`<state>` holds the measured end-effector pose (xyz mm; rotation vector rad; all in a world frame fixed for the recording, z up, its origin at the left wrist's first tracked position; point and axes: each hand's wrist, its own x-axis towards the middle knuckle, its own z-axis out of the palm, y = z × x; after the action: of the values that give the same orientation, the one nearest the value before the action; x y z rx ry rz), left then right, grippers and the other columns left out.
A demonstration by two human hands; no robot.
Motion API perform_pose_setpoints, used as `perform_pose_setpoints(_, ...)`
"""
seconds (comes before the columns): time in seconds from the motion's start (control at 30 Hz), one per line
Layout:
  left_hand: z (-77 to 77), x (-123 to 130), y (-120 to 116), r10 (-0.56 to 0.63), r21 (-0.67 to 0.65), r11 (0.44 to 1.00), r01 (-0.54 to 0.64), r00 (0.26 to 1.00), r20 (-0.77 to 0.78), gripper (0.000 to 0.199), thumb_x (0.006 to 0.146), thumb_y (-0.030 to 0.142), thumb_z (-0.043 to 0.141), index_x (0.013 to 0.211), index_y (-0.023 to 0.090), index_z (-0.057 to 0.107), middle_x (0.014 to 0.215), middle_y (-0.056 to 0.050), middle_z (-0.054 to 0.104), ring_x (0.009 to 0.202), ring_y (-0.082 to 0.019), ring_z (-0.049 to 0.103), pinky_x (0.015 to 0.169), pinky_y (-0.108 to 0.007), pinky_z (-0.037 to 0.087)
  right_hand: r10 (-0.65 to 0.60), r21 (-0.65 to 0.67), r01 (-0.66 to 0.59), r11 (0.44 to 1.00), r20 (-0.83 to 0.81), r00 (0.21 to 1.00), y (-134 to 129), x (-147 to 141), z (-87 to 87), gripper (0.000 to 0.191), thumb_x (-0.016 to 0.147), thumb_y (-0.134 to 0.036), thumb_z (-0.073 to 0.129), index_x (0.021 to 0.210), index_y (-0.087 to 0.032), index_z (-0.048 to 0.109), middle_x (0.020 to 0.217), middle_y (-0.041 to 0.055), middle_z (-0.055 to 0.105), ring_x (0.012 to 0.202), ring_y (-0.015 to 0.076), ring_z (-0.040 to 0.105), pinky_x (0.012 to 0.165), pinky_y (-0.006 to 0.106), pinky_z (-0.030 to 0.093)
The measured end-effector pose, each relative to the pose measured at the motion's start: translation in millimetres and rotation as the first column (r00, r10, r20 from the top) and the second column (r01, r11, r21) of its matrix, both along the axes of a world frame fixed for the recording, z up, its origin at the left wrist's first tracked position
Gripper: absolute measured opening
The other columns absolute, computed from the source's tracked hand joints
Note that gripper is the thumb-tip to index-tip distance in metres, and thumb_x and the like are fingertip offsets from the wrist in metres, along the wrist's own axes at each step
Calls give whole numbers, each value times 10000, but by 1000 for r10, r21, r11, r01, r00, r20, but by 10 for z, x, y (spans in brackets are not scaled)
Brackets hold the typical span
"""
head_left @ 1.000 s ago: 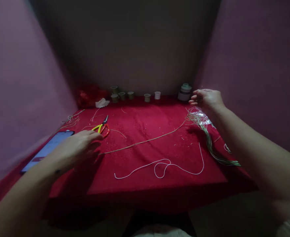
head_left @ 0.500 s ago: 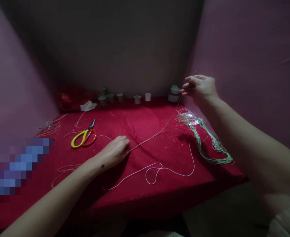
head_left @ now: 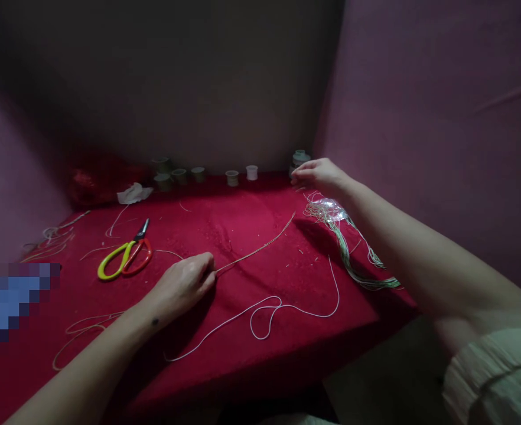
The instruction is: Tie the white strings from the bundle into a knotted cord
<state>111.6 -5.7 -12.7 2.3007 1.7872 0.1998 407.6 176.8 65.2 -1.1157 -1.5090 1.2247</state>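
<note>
My left hand [head_left: 189, 277] rests on the red cloth with its fingers closed on a thin tan cord [head_left: 254, 250]. From the fingers the cord runs up and right over the cloth, its far end lying below my right hand [head_left: 317, 175]. My right hand is raised near the back right, fingers loosely bent and slightly apart, with no cord visible in it. Beneath its forearm lies a hank of green and tan cords [head_left: 347, 265] with a clear plastic wrap [head_left: 331, 210]. Scissors [head_left: 127, 257] with yellow and red handles lie left of my left hand.
A loose white cord [head_left: 225, 321] curls along the front of the red cloth [head_left: 243, 366]. Several small spools [head_left: 232, 178] and a jar [head_left: 300, 158] stand along the back. White tissue [head_left: 134, 193] and a red plastic bag [head_left: 96, 180] are at the back left. Walls enclose both sides.
My right hand has come down and the far part of the cord now lies on the cloth, apart from that hand. The left hand keeps its hold. The view has shifted right.
</note>
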Motion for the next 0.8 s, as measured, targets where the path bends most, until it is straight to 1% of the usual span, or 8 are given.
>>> perform_pose_setpoints(0.1,-3,-8,-10,-1,-12,1000,1,1000,-5,117,810,291,368,745,205,414,690,-13,532,593,-149,477,576,-259,328,-161,21,160,987,147,976,-41,138,-23,218,715,-37,561,921,-105,555,681,52,588,507,136,579,510,318,531)
perform_pose_setpoints(0.2,-2,-15,-25,-1,-15,1000,1,1000,-11,120,806,291,366,734,206,412,681,-10,535,589,-149,478,579,-263,329,-297,116,276,954,247,923,-243,365,-10,304,732,-73,551,1035,-90,536,739,67,588,517,136,575,515,324,526)
perform_pose_setpoints(0.27,-2,-23,-28,-5,-13,1000,5,1000,-11,126,804,296,363,728,207,409,666,-8,531,581,-151,475,574,-267,326,-280,178,230,957,350,894,-508,568,-28,294,760,-152,550,1045,-79,553,771,88,602,572,151,592,563,334,527)
perform_pose_setpoints(0.33,-3,-34,-22,-20,-25,999,20,1000,-7,135,805,307,360,729,207,410,657,-9,532,578,-154,478,569,-271,324,-222,243,104,965,532,817,-864,786,-94,268,773,-248,552,995,-104,598,843,100,626,689,176,608,666,352,520)
perform_pose_setpoints(0.47,-5,-54,2,-51,-64,997,52,999,12,156,815,327,351,731,206,403,647,-7,536,573,-154,480,571,-274,320,-182,276,-124,953,851,492,-1596,1152,-365,300,788,-314,512,1042,-186,608,982,85,609,894,215,566,796,386,469)
perform_pose_setpoints(0.53,-6,-59,9,-49,-79,996,50,999,19,163,817,339,349,732,208,396,638,1,527,568,-152,474,573,-272,320,-254,328,-121,937,876,410,-1832,1266,-522,293,803,-303,475,1038,-177,598,977,95,594,909,222,548,817,397,454)
perform_pose_setpoints(0.67,12,-53,8,-19,-114,993,20,1000,13,183,807,372,348,728,210,382,632,5,515,566,-156,477,578,-272,322,-379,429,-30,903,826,417,-2010,1339,-706,249,799,-191,418,998,-166,566,991,102,572,905,206,538,823,369,453)
perform_pose_setpoints(0.8,56,-24,0,-8,-122,992,12,999,32,205,797,399,344,712,214,367,622,3,510,572,-166,479,585,-277,316,-326,430,-194,882,853,408,-2066,1265,-688,273,740,-113,442,985,-177,545,1020,100,541,961,212,473,834,351,428)
